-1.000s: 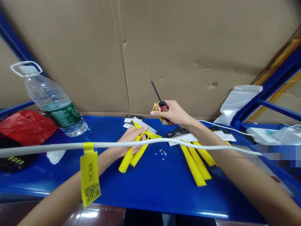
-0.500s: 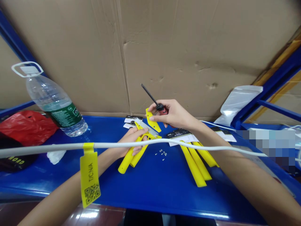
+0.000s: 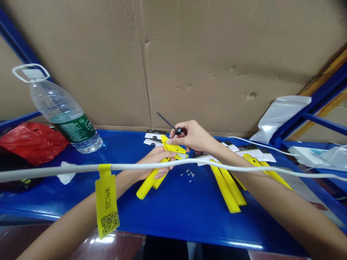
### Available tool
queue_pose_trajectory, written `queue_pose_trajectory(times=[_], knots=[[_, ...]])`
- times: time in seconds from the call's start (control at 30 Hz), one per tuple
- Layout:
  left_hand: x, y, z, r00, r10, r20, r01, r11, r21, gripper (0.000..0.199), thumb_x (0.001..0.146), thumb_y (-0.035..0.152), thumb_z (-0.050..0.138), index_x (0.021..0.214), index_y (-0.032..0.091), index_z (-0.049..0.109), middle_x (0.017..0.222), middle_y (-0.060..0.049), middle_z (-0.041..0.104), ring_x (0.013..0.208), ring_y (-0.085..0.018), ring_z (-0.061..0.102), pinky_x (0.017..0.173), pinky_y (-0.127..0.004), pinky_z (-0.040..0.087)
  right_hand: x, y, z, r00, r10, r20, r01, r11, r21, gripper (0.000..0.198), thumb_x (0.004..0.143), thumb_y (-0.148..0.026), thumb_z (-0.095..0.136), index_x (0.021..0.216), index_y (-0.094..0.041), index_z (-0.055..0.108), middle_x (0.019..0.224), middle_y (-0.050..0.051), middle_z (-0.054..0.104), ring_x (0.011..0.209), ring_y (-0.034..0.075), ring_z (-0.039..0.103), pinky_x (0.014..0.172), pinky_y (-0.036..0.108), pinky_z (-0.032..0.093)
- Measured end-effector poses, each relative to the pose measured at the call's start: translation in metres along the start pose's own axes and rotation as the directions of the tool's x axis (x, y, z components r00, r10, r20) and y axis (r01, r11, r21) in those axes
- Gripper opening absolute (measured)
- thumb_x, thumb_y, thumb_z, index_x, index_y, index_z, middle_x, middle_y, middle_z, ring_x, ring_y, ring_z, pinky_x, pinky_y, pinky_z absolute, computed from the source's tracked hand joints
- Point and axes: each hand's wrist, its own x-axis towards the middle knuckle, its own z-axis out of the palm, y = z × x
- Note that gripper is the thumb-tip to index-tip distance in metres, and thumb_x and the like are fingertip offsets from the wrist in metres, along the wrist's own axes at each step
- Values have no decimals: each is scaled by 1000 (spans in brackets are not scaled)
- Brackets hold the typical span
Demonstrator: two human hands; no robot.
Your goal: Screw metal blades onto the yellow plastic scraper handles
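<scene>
Toward the back edge of the desk [image 3: 173, 213], my left hand [image 3: 155, 159] grips a yellow handle [image 3: 148, 185]; my right hand [image 3: 194, 135] pinches a yellow plate [image 3: 175, 148] at its top and clasps a screwdriver [image 3: 173, 126]. I'm likely fitting the plate; next calls for alignment.

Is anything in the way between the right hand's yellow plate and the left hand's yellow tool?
Nothing visible stands between plate and tool; they overlap in view. A white cable crosses in front of the tool.
</scene>
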Motion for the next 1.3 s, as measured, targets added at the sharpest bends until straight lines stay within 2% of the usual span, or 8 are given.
queue_pose_trajectory(times=[0.1,0.27,0.43,0.6,0.93,1.1,1.3], knots=[[0,-3,-3,999,23,28,-23,1000,-5,35,101,45,80,81,19,67,52,2,57,33,-8,44,33,-19,33,-1,0,1,1000,5,19,-4,999,-32,38,76,-46,100,88,-17,79,65,-4,58,49,9,53,39,22,40],[0,-2,-1,999,10,44,-8,999,-40,44,107,57,74,86,20,64,52,3,56,34,-8,44,35,-19,34,-1,1,-2,999,-9,37,12,997,-73,29,86,-40,94,88,-16,79,67,-2,63,46,8,53,40,22,38],[-2,1,1,999,7,43,-5,999,-48,43,108,56,74,89,19,63,56,4,57,35,-6,44,36,-17,34,0,1,-4,999,6,53,-2,997,-82,33,85,-44,96,90,-17,79,65,-4,61,42,9,54,35,24,36],[-1,0,1,999,8,43,-5,998,-59,42,109,55,73,89,19,63,59,4,58,36,-6,44,35,-17,34,0,0,-3,999,25,46,-22,997,-71,27,88,-40,94,90,-17,79,63,-4,60,43,9,53,36,23,36],[1,-1,0,999,28,41,-25,997,-69,41,109,52,73,88,19,62,63,3,60,37,-5,43,35,-17,33,1,2,-2,998,22,62,-18,998,-64,36,83,-43,100,88,-16,76,65,-3,63,45,8,52,39,22,36],[0,-2,0,998,48,33,-47,998,-31,46,109,56,73,85,18,63,61,3,58,37,-5,42,36,-18,32,0,5,-7,996,15,87,-10,998,-62,30,91,-41,93,96,-18,75,68,-4,66,44,8,53,38,22,38],[1,-7,-1,994,93,53,-91,995,-35,46,106,60,76,91,17,66,64,2,60,40,-7,48,37,-20,35,-1,5,-12,982,38,184,-29,998,-50,31,96,-47,90,100,-19,78,66,-4,66,40,9,54,35,22,34]])
